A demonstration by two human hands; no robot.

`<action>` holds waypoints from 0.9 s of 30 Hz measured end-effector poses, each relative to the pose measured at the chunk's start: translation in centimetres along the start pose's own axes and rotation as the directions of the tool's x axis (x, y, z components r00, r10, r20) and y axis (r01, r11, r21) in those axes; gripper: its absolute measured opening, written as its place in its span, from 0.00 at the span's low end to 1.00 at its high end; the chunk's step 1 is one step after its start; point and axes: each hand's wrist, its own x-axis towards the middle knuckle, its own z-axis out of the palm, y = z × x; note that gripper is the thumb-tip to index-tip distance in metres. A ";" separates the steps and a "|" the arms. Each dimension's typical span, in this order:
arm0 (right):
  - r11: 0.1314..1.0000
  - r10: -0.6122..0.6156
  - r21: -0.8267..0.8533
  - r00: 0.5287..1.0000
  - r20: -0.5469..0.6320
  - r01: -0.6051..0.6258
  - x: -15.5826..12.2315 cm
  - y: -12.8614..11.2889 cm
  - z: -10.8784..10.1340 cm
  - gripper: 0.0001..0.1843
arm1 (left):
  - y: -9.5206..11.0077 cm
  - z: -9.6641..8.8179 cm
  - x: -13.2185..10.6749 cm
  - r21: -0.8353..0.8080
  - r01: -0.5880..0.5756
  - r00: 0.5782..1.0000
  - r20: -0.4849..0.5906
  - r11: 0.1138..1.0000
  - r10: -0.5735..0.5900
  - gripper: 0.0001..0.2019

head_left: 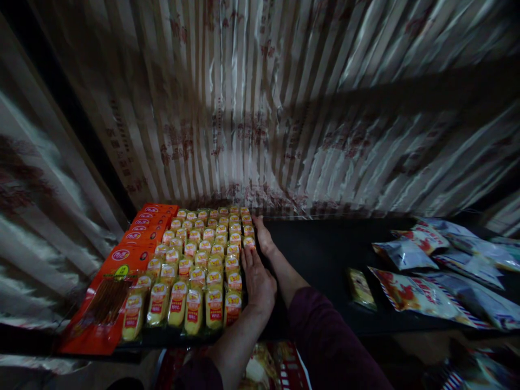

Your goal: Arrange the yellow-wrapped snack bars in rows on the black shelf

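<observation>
Rows of small yellow wrapped snack cakes [202,260] stand packed together on a dark shelf [312,254]. My left hand [259,281] rests against the right side of these rows, near the middle, with its fingers stretched forward on the packs. Farther back, my right hand [264,237] touches the same side at the far corner. Its fingers look extended, though partly turned away from view. Neither hand is wrapped round a pack. To the left of the cakes lies an overlapping row of orange snack packets [117,271].
A single wrapped cake [361,288] lies apart on the shelf, right of my arms. White and red snack bags [426,298] are heaped at the right end. Striped, creased sheeting [252,108] hangs behind. More packages [280,365] show below the shelf's front edge.
</observation>
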 end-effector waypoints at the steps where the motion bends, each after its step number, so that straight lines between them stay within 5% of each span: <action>1: 1.000 -0.004 -0.025 1.000 -0.004 0.003 0.0 0.0 0.0 0.36 | 0.1 -0.1 0.0 -0.002 0.002 1.000 0.005 1.000 -0.002 0.31; 11: 0.971 -0.123 -0.205 0.992 0.033 0.128 1.4 2.1 -0.4 0.35 | -0.5 0.5 0.5 -0.061 0.001 1.000 -0.017 0.998 -0.002 0.31; 27: 0.982 -0.161 -0.120 0.981 -0.112 0.147 -1.4 2.3 -1.4 0.43 | -0.3 -0.1 -0.6 -0.028 -0.038 0.999 -0.012 0.999 0.038 0.30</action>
